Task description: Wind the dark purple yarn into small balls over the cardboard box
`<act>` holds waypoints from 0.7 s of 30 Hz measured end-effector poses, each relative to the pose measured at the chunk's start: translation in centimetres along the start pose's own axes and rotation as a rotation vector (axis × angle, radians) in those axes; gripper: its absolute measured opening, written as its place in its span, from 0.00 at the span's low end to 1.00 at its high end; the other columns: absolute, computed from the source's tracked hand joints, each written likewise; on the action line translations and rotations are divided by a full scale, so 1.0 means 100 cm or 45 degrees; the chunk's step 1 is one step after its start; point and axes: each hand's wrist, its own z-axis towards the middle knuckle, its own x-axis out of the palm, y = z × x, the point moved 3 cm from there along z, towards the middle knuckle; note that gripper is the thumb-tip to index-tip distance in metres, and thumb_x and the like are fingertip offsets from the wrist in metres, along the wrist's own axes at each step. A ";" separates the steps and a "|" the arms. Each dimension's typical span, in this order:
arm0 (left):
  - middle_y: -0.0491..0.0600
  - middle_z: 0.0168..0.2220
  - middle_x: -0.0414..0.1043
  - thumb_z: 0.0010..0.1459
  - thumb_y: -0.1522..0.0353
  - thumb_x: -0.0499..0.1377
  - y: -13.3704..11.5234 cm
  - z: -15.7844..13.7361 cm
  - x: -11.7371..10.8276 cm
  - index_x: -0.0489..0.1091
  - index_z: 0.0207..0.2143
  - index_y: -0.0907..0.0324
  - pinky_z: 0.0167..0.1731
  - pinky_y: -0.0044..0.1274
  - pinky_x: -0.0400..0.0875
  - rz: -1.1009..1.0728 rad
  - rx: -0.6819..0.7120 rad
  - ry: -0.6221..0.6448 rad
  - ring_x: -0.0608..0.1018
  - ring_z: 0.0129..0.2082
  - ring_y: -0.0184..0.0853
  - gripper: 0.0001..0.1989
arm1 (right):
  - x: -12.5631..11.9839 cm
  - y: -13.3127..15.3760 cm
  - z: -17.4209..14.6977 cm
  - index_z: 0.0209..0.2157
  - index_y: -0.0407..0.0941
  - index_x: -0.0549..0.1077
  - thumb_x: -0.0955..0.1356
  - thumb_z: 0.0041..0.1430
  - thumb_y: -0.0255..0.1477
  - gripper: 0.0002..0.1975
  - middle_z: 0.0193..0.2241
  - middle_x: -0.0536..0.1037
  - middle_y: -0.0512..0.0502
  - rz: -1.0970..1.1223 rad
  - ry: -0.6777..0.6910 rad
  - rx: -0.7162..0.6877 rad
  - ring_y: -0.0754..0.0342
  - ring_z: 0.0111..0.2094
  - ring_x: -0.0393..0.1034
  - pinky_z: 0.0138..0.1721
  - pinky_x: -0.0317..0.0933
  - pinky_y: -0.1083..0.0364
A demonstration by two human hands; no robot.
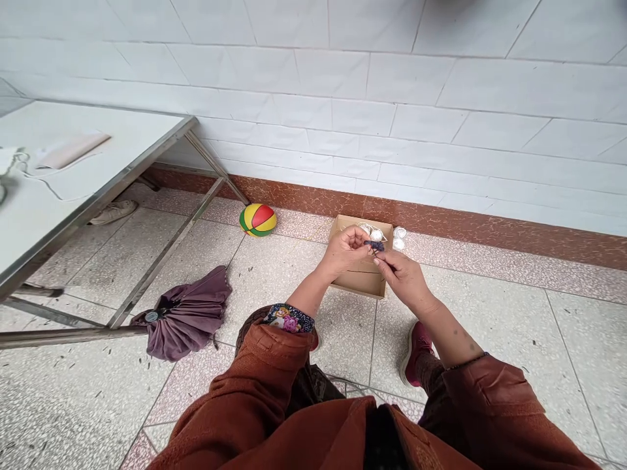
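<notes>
- The wearer's left hand (pixel 347 251) pinches a small dark blue yarn piece (pixel 374 246) between thumb and fingertips.
- The right hand (pixel 404 277) meets it from the other side, thumb and fingers closed on its lower edge; exactly what these fingertips grip is too small to tell.
- The yarn piece is held up in front of the body, above a shallow, lidless cardboard box (pixel 361 285) on the speckled floor (pixel 490 339).
- In the box, near its far side, are white yarn balls (pixel 376 235) with loose strands; more white balls (pixel 399 239) sit just outside, to its right.
- Left of the box, a red, yellow and green ball (pixel 258 220) rests near the wall's brown baseboard (pixel 304 197).
- Nearer, a loosely folded purple umbrella (pixel 196 320) lies beside a metal-framed white table (pixel 137 124) bearing a pale pink case (pixel 73 149).
- The wearer has a rust-brown jacket (pixel 264 365) and a red shoe (pixel 418 352).
</notes>
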 end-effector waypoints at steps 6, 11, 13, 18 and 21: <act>0.43 0.29 0.73 0.52 0.72 0.67 -0.003 -0.003 0.004 0.72 0.33 0.59 0.32 0.21 0.65 0.274 0.029 0.068 0.71 0.28 0.26 0.06 | -0.022 0.004 0.008 0.39 0.50 0.83 0.68 0.74 0.43 0.15 0.35 0.84 0.43 -0.044 -0.147 0.004 0.46 0.38 0.78 0.42 0.73 0.48; 0.46 0.33 0.77 0.55 0.64 0.71 -0.011 -0.011 0.013 0.73 0.36 0.59 0.35 0.23 0.71 0.007 -0.115 0.404 0.76 0.30 0.28 0.12 | -0.021 -0.013 0.013 0.35 0.50 0.82 0.68 0.73 0.43 0.16 0.34 0.84 0.44 0.027 -0.144 0.113 0.46 0.39 0.78 0.45 0.72 0.46; 0.46 0.34 0.77 0.55 0.62 0.73 -0.011 -0.011 0.012 0.72 0.37 0.58 0.38 0.24 0.74 -0.114 -0.136 0.407 0.79 0.33 0.29 0.15 | -0.013 -0.017 0.011 0.35 0.50 0.82 0.67 0.73 0.42 0.16 0.34 0.84 0.44 0.061 -0.070 0.134 0.46 0.39 0.78 0.45 0.72 0.46; 0.45 0.33 0.76 0.55 0.62 0.72 0.001 -0.002 0.002 0.72 0.37 0.58 0.38 0.24 0.74 -0.102 -0.073 0.162 0.78 0.33 0.29 0.15 | 0.009 -0.010 -0.002 0.38 0.51 0.83 0.68 0.73 0.42 0.15 0.34 0.84 0.45 0.050 0.069 0.107 0.45 0.38 0.79 0.43 0.73 0.47; 0.44 0.32 0.75 0.56 0.66 0.69 0.009 0.002 -0.001 0.71 0.35 0.58 0.34 0.22 0.70 0.114 0.004 0.040 0.75 0.30 0.27 0.10 | 0.011 0.003 -0.007 0.40 0.51 0.84 0.66 0.74 0.41 0.16 0.37 0.85 0.44 0.018 0.115 0.002 0.45 0.40 0.79 0.45 0.74 0.47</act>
